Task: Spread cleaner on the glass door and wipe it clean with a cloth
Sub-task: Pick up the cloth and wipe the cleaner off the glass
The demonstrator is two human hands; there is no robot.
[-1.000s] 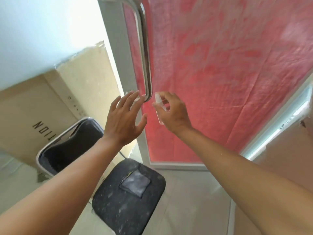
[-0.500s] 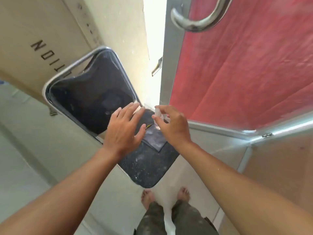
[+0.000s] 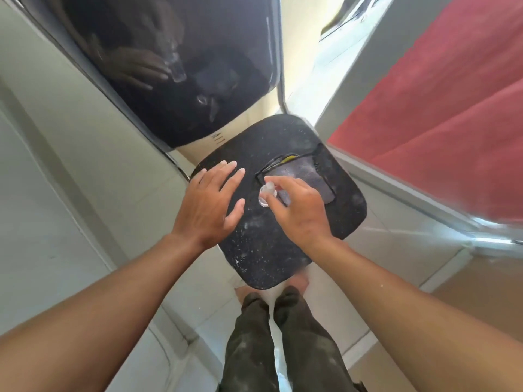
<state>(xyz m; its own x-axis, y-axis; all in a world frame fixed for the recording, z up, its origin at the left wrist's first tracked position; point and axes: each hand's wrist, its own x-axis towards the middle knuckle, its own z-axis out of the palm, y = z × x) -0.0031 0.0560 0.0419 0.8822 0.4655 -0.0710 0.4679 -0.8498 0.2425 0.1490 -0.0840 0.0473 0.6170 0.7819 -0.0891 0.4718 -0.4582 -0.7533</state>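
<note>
Head view, looking down: right hand point(image 3: 297, 210) pinches a small clear plastic spray bottle point(image 3: 267, 194) just above a folded grey cloth point(image 3: 308, 176) lying on the dusty black chair seat point(image 3: 283, 244). Left hand point(image 3: 209, 202) hovers flat, fingers spread. Red-backed glass door point(image 3: 441, 114) stands far right.

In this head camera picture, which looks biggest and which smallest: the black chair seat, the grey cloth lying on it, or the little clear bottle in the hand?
Largest to smallest, as they look here:
1. Seat
2. Cloth, part hidden by the right hand
3. Bottle, seen end on and partly covered by fingers, so its real length is unsure.
</note>
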